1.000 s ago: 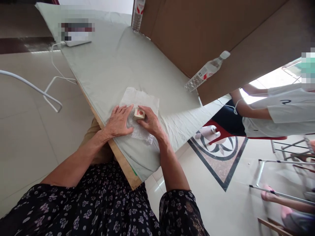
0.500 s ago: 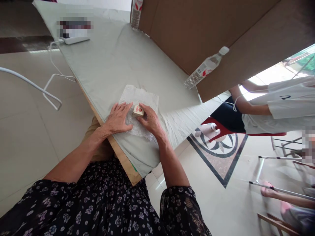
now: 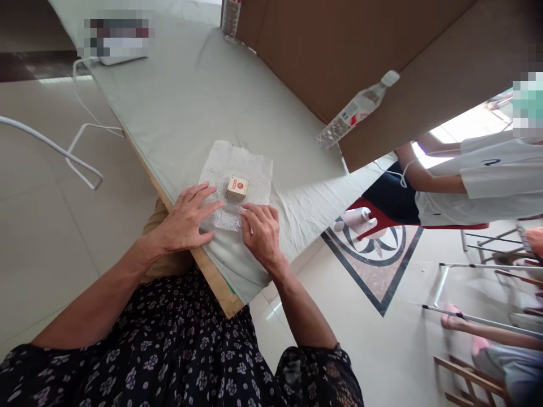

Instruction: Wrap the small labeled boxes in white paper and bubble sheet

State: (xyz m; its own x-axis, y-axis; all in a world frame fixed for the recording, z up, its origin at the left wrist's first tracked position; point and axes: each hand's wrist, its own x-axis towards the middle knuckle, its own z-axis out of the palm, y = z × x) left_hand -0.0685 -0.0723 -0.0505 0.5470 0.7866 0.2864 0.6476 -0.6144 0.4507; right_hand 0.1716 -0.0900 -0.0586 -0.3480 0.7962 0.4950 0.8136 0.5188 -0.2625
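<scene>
Near one box [image 3: 236,188] atop one plastic sheet [image 3: 258,169], one left hand [image 3: 186,218] is spread, one right hand [image 3: 263,233] curled, grip unclear.

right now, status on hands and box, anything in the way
Left hand spread open beside box. Right hand curled at near edge of bubble wrap. Box on bubble wrap, touched by neither hand. Nearer bottle away, beside cardboard.

You can read no words or numbers here. Your small cream cardboard box [image 3: 236,191] bears 1 red block and 1 red round emblem; the white-capped clear plastic bottle [image 3: 360,108] has red markings on its label; the white short-sleeved shirt [image 3: 503,180] carries 1 dark curved mark.
</scene>
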